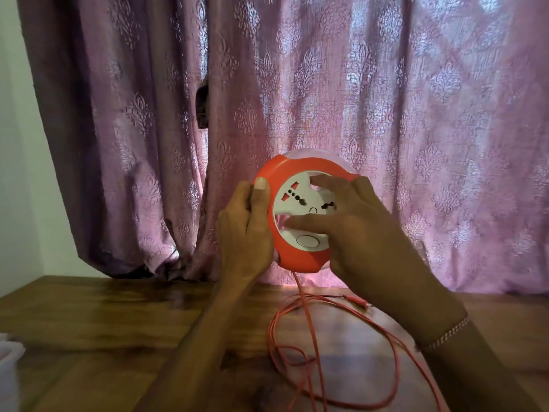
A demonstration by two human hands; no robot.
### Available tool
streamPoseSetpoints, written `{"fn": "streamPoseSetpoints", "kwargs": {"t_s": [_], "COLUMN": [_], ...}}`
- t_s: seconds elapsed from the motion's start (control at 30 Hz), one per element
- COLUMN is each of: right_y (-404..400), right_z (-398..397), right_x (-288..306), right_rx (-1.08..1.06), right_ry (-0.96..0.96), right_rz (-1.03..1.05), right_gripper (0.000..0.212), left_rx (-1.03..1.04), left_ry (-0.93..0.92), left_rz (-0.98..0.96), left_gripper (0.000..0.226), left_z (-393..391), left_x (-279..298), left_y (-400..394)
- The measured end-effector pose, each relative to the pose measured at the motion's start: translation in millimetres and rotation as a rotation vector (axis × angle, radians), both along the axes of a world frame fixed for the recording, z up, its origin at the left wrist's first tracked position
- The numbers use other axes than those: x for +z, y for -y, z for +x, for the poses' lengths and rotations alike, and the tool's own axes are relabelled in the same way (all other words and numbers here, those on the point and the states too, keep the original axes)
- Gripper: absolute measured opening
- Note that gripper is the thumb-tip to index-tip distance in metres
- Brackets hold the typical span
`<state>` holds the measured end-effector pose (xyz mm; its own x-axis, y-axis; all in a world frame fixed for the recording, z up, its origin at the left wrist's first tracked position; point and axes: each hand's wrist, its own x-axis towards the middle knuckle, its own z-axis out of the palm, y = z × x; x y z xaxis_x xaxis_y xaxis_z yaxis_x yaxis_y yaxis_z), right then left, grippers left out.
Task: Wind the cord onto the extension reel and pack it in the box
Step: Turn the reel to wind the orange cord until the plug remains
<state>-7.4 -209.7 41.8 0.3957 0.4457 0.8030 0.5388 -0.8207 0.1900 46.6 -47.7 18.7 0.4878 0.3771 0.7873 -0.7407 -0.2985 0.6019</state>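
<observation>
A round orange extension reel [297, 257] with a white socket face [297, 200] is held up above the table, its face turned toward me. My left hand [246, 230] grips its left rim, thumb on the front edge. My right hand [353, 230] lies across the white face with fingers spread and pressed into its recesses. The orange cord [395, 346] drops from the reel's underside and lies in loose loops on the wooden table [104, 328]. No box is in view.
A pink patterned curtain [416, 114] hangs right behind the reel down to the table's back edge. A whitish translucent container [9, 361] sits at the table's left edge. A white wall shows at the far left.
</observation>
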Motion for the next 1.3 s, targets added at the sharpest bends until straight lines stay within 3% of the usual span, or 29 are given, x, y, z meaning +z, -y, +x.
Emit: {"fn": "streamPoseSetpoints", "kwargs": {"t_s": [0.2, 0.43, 0.57, 0.77, 0.83, 0.97, 1.2, 1.3], "right_y": [-3.7, -11.8, -12.0, -2.2, 2.7, 2.4, 3.9, 1.7], "right_z": [-1.4, 2.9, 4.3, 6.4, 5.8, 5.7, 1.3, -0.1], "right_x": [-1.2, -8.2, -5.8, -2.1, 0.2, 0.7, 0.4, -0.8], "right_rx": [-0.13, -0.272, -0.185, 0.059, 0.142, 0.009, -0.127, -0.107], "right_ry": [0.085, 0.132, 0.077, 0.203, 0.143, 0.055, 0.096, 0.093], "right_rz": [0.034, 0.27, 0.281, 0.214, 0.093, -0.089, -0.074, 0.029], "right_gripper": [0.056, 0.06, 0.065, 0.021, 0.034, 0.051, 0.052, 0.053], "left_rx": [-0.001, 0.036, 0.005, -0.023, -0.022, 0.005, -0.001, -0.013], "left_ry": [0.014, 0.013, -0.002, -0.01, -0.006, 0.019, -0.003, 0.007], "left_rz": [0.038, 0.038, 0.008, -0.028, -0.033, -0.014, 0.03, 0.014], "left_gripper": [0.059, 0.048, 0.053, 0.059, 0.06, 0.059, 0.042, 0.041], "left_z": [-3.6, -3.5, -2.4, -0.9, -1.1, -2.3, -1.6, 0.4], "left_x": [1.1, 1.3, 1.3, 0.4, 0.9, 1.7, -0.3, -0.3], "left_y": [1.5, 2.1, 1.8, 0.6, -0.3, -0.5, 2.9, 3.6]}}
